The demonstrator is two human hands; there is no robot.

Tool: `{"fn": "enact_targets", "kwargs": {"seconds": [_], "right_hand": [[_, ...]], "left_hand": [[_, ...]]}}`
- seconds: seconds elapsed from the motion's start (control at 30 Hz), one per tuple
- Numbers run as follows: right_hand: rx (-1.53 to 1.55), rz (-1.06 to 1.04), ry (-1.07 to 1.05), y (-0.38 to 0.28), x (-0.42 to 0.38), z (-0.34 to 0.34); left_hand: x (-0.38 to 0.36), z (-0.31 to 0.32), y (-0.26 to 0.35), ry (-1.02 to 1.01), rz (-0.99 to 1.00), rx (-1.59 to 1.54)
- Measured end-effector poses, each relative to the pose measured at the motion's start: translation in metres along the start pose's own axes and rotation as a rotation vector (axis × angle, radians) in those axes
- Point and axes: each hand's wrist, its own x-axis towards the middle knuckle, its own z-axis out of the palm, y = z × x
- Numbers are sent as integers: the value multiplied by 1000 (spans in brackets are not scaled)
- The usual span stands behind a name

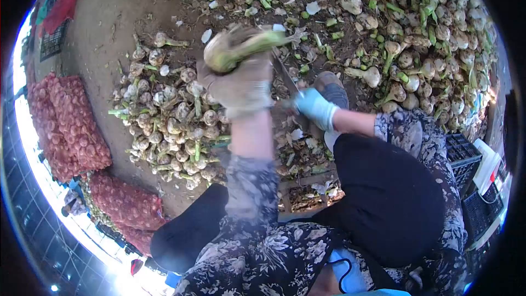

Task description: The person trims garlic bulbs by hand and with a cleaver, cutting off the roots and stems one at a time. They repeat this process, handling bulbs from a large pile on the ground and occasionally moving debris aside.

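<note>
The gloved left hand (241, 85) clenches a firm, light onion bulb (222, 55) by its round body, above the trimmed pile (170, 120), while the right hand (313, 107) grips a knife (285, 79) beside it, near the fragile stalk.

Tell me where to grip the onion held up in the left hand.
Grip the onion around its round bulb, from below, as the gloved left hand does. The green stalk end points right toward the knife in the right hand, so it stays exposed.

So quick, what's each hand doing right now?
Left hand: closed around an onion, raised.
Right hand: closed on a knife.
</note>
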Motion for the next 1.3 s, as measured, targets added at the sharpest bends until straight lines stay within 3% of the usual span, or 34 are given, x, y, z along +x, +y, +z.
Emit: {"fn": "enact_targets", "kwargs": {"seconds": [0.07,0.13,0.17,0.23,0.27,0.3,0.33,0.4,0.43,0.47,0.53,0.57,0.6,0.63,0.83,0.97,1.0,1.1,1.2,1.3], "right_hand": [[273,-50,0,25,3,4],[932,-164,-43,47,7,13],[1242,-217,-92,49,7,15],[1280,-119,-136,48,7,17],[1304,-66,-138,45,3,14],[1325,-16,-128,44,-1,8],[1345,34,-113,46,-5,1],[929,118,80,66,2,-11],[492,156,239,79,9,-11],[538,124,311,68,1,-12],[632,208,259,51,-8,-14],[672,236,229,37,-8,-17],[654,279,225,18,-10,-20],[615,247,233,19,-5,-20],[468,91,492,70,35,-13],[412,29,286,-1,-9,-51],[349,-108,208,-10,-19,-61],[-187,-357,246,-52,-37,-74],[-409,-440,239,-75,-35,-76],[-519,-406,219,-81,-33,-79]], "left_hand": [[-11,17,-25,-280,-153,106],[-26,18,-65,-570,-164,357],[-30,24,-91,-570,-190,376],[-38,37,-143,-569,-242,414],[-45,44,-138,-502,-12,877],[-50,49,-135,-410,219,1330],[-44,43,-114,-325,453,1491],[-31,29,-71,24,896,1816],[-4,-3,-16,212,1019,1898],[23,-35,39,423,1118,1960],[34,-54,108,1039,548,1919],[54,-92,135,1244,546,2043],[63,-115,155,1202,292,2251],[69,-122,147,1289,449,2461],[74,-119,103,972,427,2609],[89,-134,97,204,560,1810],[68,-107,81,137,396,1711],[45,-86,70,115,-185,427],[27,-98,71,-197,-158,742],[6,-93,59,-519,228,1570]]}}
